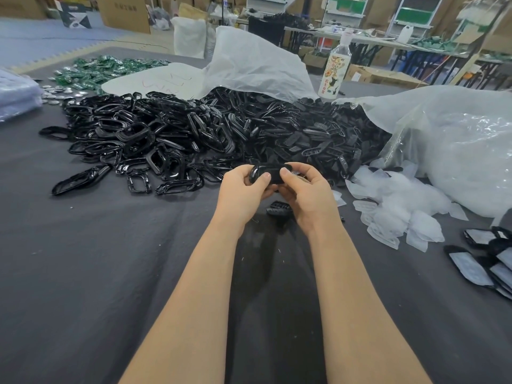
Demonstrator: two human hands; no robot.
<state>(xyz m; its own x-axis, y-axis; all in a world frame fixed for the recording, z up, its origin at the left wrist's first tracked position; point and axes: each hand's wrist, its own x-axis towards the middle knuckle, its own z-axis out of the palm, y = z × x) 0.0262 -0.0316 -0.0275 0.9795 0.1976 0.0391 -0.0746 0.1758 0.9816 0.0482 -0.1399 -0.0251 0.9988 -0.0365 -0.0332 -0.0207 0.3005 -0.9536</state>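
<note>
A small glossy black plastic shell [273, 173] is held between both hands just in front of a big heap of black plastic parts. My left hand [243, 187] grips its left end with the thumb on top. My right hand [304, 192] grips its right end, thumb pressed on the upper edge. The heap's left half is black frames [144, 139]; its right half is flat black inserts [313, 137]. One loose black insert [279, 209] lies on the cloth under my right hand.
A grey cloth [97, 259] covers the table. White plastic sacks [257, 62] and a clear bag [465, 151] lie behind and to the right. A bottle [333, 70] stands behind the heap. Green circuit boards [94, 72] lie far left, small clear pouches [399, 206] and finished pieces [487, 261] at right.
</note>
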